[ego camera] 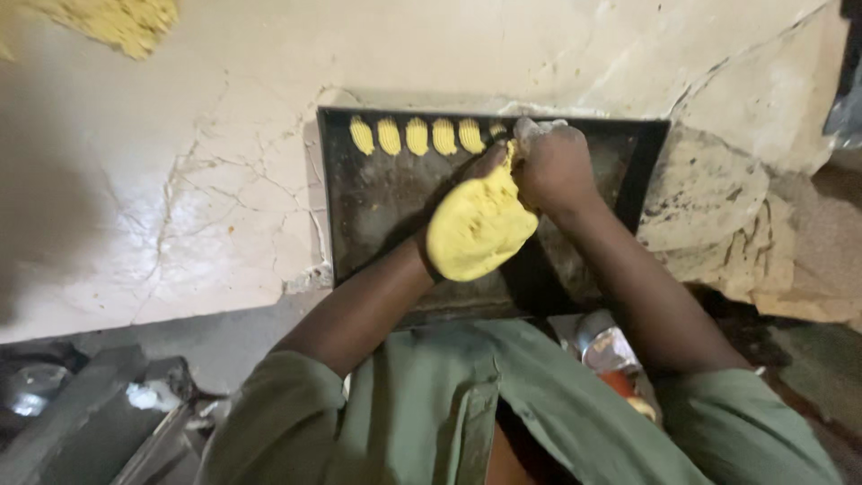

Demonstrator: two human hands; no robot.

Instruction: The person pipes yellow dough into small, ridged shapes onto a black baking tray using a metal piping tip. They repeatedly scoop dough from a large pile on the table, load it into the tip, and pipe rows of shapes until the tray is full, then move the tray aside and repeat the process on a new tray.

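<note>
My left hand cradles a large lump of yellow dough over a black baking tray. Pressed against the dough's top end, my right hand is closed on a bit of it, near the tray's far edge. A row of several small ridged yellow dough pieces lies along the tray's far edge, just left of my hands. Flour dusts my right hand's knuckles.
The tray rests on a cracked, pale stone worktop. A heap of yellow crumbly dough sits at the far left corner. Metal items lie near my lap, and grey metal parts at lower left.
</note>
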